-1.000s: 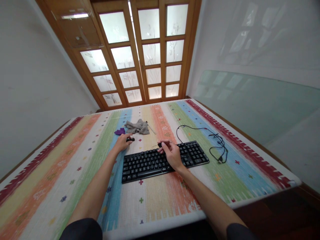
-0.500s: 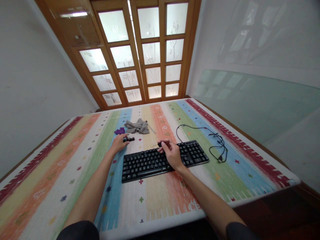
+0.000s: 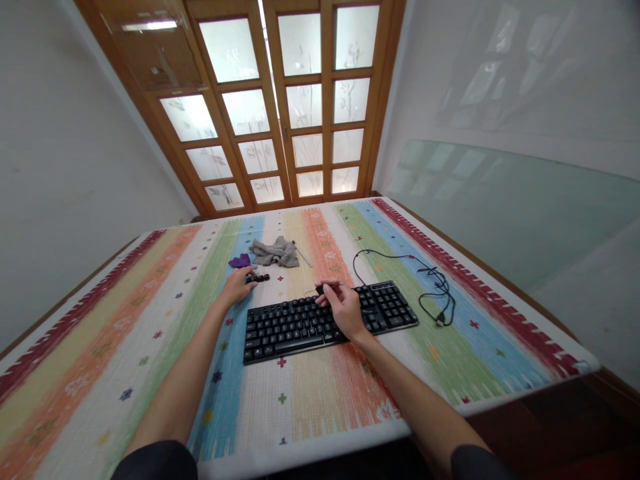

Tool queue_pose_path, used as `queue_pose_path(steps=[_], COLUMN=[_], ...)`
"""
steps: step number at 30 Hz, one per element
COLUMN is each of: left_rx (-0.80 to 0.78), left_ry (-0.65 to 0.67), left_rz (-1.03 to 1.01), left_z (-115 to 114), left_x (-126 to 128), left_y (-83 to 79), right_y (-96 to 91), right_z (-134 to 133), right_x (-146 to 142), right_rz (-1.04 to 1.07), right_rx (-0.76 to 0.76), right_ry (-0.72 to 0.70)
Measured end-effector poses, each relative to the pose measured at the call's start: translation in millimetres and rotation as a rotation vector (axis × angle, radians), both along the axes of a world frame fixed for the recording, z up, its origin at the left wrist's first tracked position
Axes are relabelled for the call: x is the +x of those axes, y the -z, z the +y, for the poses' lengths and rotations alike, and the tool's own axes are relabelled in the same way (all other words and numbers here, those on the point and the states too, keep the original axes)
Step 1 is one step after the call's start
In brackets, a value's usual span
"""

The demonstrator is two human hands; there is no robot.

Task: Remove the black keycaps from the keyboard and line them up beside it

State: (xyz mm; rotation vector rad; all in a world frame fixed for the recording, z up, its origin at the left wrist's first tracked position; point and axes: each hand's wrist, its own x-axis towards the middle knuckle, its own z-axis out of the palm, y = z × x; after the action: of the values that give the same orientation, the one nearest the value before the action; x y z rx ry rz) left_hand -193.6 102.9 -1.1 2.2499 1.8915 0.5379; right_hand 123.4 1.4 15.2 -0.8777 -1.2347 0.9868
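A black keyboard [image 3: 295,327] lies at a slant across the striped tablecloth. Above its top row, my right hand [image 3: 343,307] is closed on a keycap puller [image 3: 321,289], whose dark handle shows at the fingertips and whose thin wires point left. My left hand [image 3: 237,287] rests on the cloth beyond the keyboard's left end. Its thumb and forefinger are apart, one on each side of the near end of a short row of loose black keycaps [image 3: 263,278]. Whether the fingers touch the caps is hard to see.
Behind the keycaps lie a crumpled grey cloth [image 3: 275,252], a purple cloth [image 3: 240,261] and a thin stick-like tool [image 3: 303,255]. The keyboard's black cable [image 3: 440,287] loops on the right. Wooden glazed doors [image 3: 280,133] stand past the table's far edge.
Only a very slight shift of the view shows. Both hands stay in place, the left by the keycaps and the right on the keycap puller.
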Motion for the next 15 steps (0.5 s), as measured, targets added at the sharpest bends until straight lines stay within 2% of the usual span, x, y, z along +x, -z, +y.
queue_pose_path(steps=[8, 15], left_rx=[0.007, -0.018], left_ry=[-0.046, -0.039], left_rz=[-0.058, -0.081], left_z=[-5, -6], left_x=[-12, -10], left_y=[3.4, 2.0], right_y=[0.1, 0.3], right_z=[-1, 0], right_x=[-1, -1], right_rz=[0.002, 0.005], right_rx=[0.003, 0.004], right_ry=[0.002, 0.003])
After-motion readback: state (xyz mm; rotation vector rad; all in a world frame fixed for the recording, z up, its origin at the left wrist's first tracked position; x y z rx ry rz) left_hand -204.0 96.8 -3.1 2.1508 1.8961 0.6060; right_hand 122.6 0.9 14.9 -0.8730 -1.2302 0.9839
